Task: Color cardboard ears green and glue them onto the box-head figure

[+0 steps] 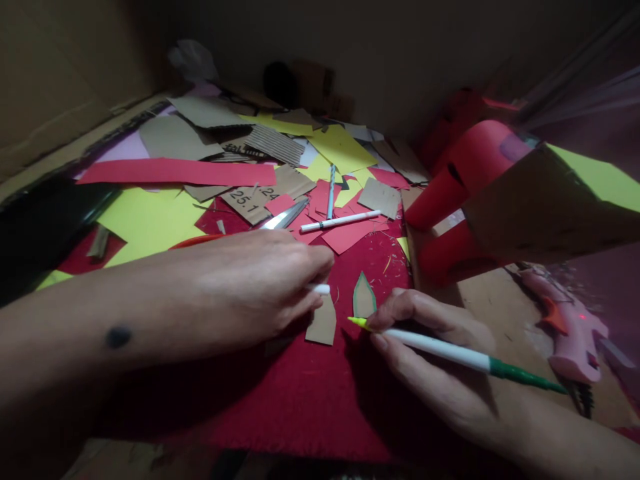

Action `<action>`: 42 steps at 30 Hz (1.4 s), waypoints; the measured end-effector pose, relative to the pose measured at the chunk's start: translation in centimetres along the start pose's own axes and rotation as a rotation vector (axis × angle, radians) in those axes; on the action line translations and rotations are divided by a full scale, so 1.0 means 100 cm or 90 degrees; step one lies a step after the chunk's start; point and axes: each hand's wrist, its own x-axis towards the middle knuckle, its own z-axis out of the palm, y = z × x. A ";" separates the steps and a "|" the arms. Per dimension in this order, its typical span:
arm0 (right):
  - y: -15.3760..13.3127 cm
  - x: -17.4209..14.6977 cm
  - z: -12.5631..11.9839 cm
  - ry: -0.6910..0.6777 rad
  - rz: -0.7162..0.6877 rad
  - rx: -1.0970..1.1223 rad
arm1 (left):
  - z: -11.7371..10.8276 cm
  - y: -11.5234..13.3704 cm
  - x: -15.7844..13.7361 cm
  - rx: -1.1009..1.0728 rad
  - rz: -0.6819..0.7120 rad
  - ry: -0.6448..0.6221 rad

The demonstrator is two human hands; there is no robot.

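Note:
My right hand (435, 353) pinches a white felt-tip marker (440, 348), its yellow tip toward the left and its green end toward my wrist. Just beyond those fingertips lies a small pointed cardboard piece (365, 298) edged in green, on the red surface (300, 400). My left hand (280, 283) is closed, back up, around a thin white thing (319, 289); only its end shows, so its kind is unclear. Partly under that hand is a small cardboard cutout (323, 323). Scissors (286, 215) with orange-red handles lie behind my left hand, partly hidden by it.
Two more slim pens, one white (340, 221) and one blue (331, 190), lie among paper and cardboard scraps (205, 133). A red strip (175, 172) crosses the left side. At right stand a red-and-cardboard construction (545, 200) and a pink glue gun (565, 320) with a lit red light.

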 end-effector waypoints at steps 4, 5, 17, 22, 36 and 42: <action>0.001 0.002 0.002 -0.032 -0.021 0.022 | 0.005 0.001 -0.001 0.033 0.010 -0.052; 0.001 0.002 0.003 -0.038 -0.026 0.029 | 0.006 0.002 0.000 0.038 0.016 -0.051; 0.003 0.001 0.006 -0.069 -0.026 0.047 | 0.014 0.008 0.008 0.093 0.012 -0.105; 0.004 0.002 0.007 -0.081 -0.023 0.041 | 0.014 0.010 0.009 0.092 0.015 -0.109; 0.001 0.003 0.005 -0.082 0.014 0.023 | 0.011 0.011 0.008 0.086 0.025 -0.100; -0.003 0.004 0.003 -0.058 0.044 0.013 | 0.016 0.007 0.007 0.082 0.045 -0.067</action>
